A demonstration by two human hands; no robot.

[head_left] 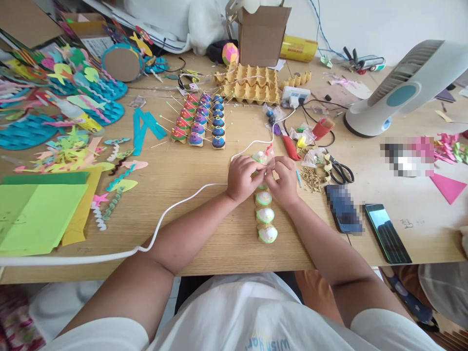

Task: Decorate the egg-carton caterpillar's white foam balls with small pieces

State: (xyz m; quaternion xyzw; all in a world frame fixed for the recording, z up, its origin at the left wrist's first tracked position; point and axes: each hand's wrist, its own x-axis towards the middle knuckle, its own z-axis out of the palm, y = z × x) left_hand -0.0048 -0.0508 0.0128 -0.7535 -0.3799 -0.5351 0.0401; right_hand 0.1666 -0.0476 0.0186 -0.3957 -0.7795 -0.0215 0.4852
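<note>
My left hand and my right hand meet over the middle of the table, fingertips pinched together on a small clear plastic bag. Something red shows at the bag's top; the rest of its contents cannot be made out. Under and in front of my hands runs a strip of egg-carton cups topped with white domes edged in light green with small yellow bits. My fingers hide part of this strip. One white dome shows just beyond my left hand.
Farther back stand three rows of painted carton cups with pins sticking out. A white cable crosses by my left arm. To the right lie scissors, two phones and a white fan. Paper cutouts cover the left.
</note>
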